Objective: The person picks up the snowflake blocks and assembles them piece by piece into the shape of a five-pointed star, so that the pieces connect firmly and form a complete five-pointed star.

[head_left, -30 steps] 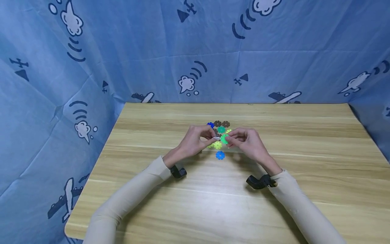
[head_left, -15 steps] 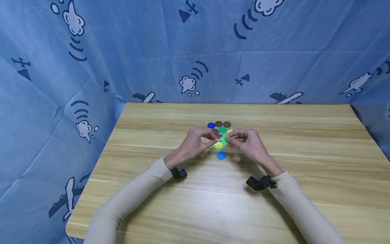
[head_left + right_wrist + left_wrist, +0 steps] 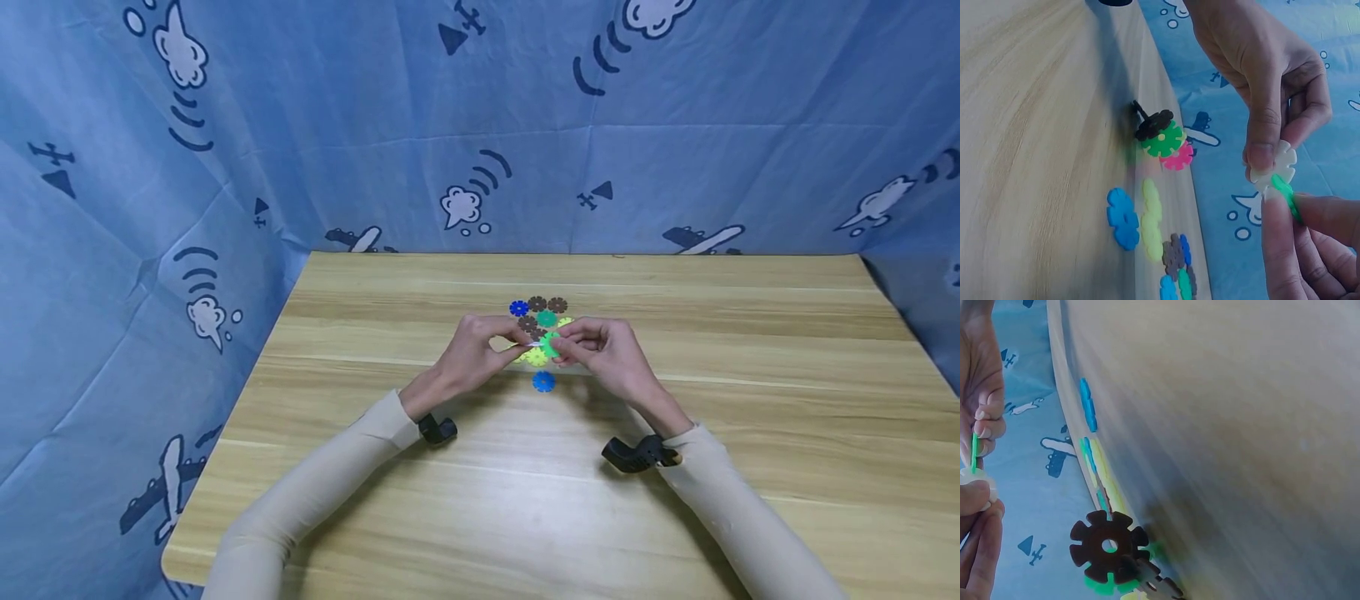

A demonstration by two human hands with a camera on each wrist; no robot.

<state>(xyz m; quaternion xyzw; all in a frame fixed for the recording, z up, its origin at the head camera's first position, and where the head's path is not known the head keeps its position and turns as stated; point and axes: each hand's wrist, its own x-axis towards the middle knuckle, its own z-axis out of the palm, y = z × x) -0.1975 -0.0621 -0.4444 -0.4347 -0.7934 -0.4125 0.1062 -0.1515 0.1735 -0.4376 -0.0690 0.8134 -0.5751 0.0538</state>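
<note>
Between finger and thumb, my left hand (image 3: 476, 352) pinches a white notched disc (image 3: 1285, 164), seen edge-on in the head view. My right hand (image 3: 609, 354) pinches a bright green notched disc (image 3: 551, 344). The two discs meet at their edges, the green one crosswise to the white one in the right wrist view. In the left wrist view the white disc (image 3: 984, 480) lies under the left thumb, with the green disc (image 3: 975, 453) upright against it. A blue disc (image 3: 543, 382) lies on the table in front of the hands.
Behind and under the hands lie more discs: dark blue (image 3: 519, 308), brown (image 3: 557, 305), teal (image 3: 546, 319) and yellow (image 3: 536, 357). In the right wrist view, brown, green (image 3: 1164, 141) and pink (image 3: 1177, 157) discs stand near the table edge. A patterned blue cloth (image 3: 525, 83) hangs behind the table.
Both hands keep their grip on the discs. The green disc and the right hand have shifted very slightly left, toward the white disc.
</note>
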